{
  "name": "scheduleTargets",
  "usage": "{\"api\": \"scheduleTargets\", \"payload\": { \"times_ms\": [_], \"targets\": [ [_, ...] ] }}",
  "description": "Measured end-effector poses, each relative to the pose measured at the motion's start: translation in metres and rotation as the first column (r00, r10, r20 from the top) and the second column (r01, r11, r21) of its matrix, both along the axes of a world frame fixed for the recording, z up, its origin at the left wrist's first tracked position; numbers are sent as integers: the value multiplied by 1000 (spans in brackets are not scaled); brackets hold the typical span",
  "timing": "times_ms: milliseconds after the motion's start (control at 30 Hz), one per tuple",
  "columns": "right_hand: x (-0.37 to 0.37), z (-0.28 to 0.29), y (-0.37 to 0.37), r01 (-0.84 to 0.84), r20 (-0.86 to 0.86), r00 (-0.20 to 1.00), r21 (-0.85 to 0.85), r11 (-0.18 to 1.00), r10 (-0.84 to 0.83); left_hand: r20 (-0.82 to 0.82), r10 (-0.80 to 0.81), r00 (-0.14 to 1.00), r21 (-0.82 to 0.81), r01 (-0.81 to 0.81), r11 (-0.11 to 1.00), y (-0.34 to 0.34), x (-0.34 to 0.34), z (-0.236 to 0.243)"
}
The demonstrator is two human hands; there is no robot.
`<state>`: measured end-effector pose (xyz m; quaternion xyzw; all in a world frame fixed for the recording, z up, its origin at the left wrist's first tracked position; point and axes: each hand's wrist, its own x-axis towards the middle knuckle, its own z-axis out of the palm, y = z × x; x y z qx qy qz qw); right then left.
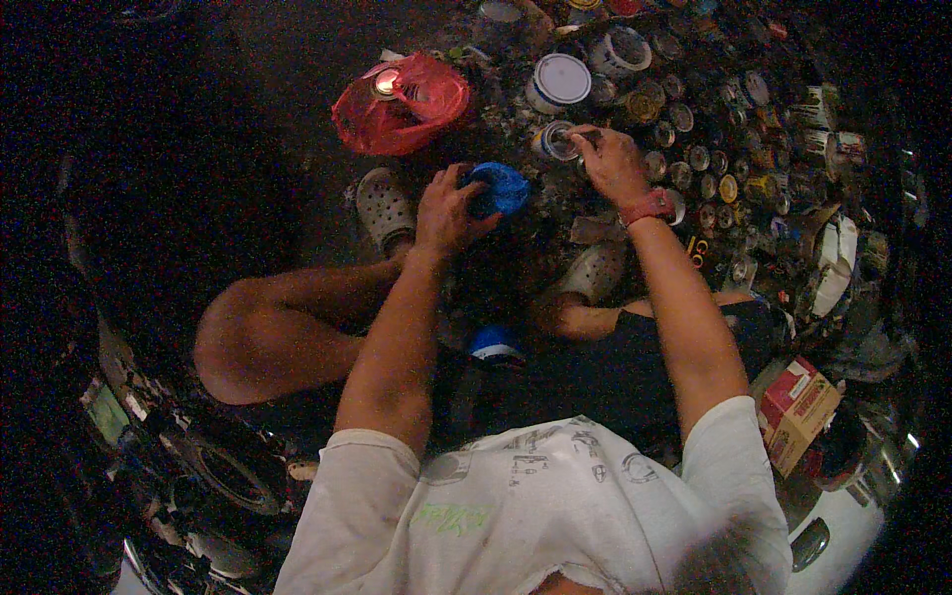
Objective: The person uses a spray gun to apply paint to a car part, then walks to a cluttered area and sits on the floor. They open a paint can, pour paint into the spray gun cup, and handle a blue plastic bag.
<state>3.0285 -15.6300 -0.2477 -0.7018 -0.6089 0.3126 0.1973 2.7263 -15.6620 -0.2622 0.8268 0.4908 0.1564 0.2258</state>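
My left hand (446, 213) curls around the near-left side of a blue rounded thing (504, 188). It looks like a small bowl or cup, but the dim light hides its exact kind. Farther right, my right hand (610, 167) reaches over a small open can (555, 142) with a pale rim. Its thumb and fingers come together at the can's mouth; what they pinch is too small and blurred to name. A red band circles the right wrist. Just beyond that can stands a white-lidded tub (560, 81).
A red plastic bag (402, 104) with a can in it lies at the far left. Many cans and jars (699, 159) crowd the floor to the right. Near the right edge sits a cardboard box (796, 412). A blue-and-white thing (496, 344) lies between my legs.
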Motion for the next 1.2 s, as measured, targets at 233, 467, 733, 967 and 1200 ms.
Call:
{"api": "scheduleTargets", "payload": {
  "times_ms": [233,467,733,967,1200],
  "targets": [
    [-8,13,-1,-73,100,992,-46,996,78,-54,14,998,-5,-14,1000,-7,-4,6],
    [-3,-4,-5,-88,126,990,197,976,63,4,10,1000,39,-10,999,-10,-3,5],
    [0,1,1,-154,278,952,73,985,128,-84,41,996,5,-41,999,-10,5,17],
    [3,-3,1,-118,248,965,102,988,90,-46,31,998,14,-31,999,-9,8,20],
    [1,13,-2,-81,215,975,147,986,48,-66,32,997,-20,-33,999,-8,11,23]
  ]
}}
